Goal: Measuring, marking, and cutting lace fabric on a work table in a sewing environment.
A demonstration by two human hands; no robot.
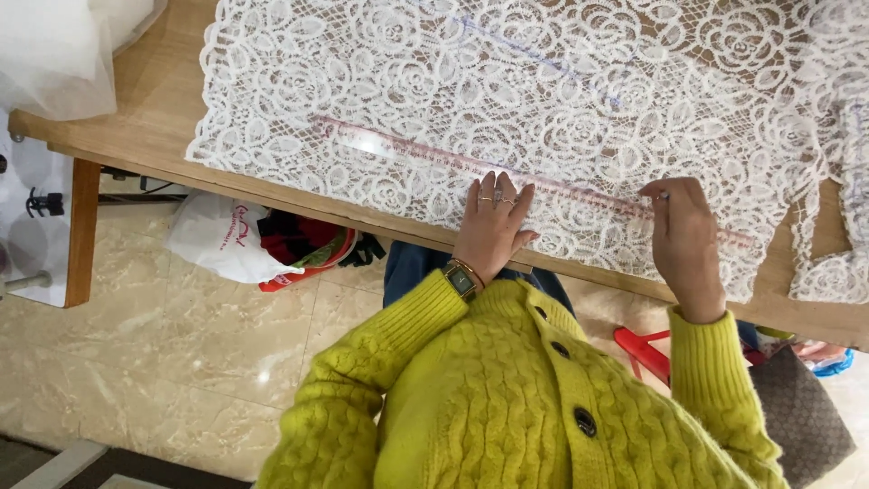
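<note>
Now the left hand (491, 224) pressed flat on the clear ruler (507, 172) over white lace (507, 81); the right hand (683, 237) pinched a marker, mid-marking; steadiness needed next.

Your right hand (685, 237) hides the tip of the small thing it holds, so you cannot tell what it is. The lace (507, 100) runs off the top and right edges. The bags under the table (154, 109) are partly hidden by it.
</note>
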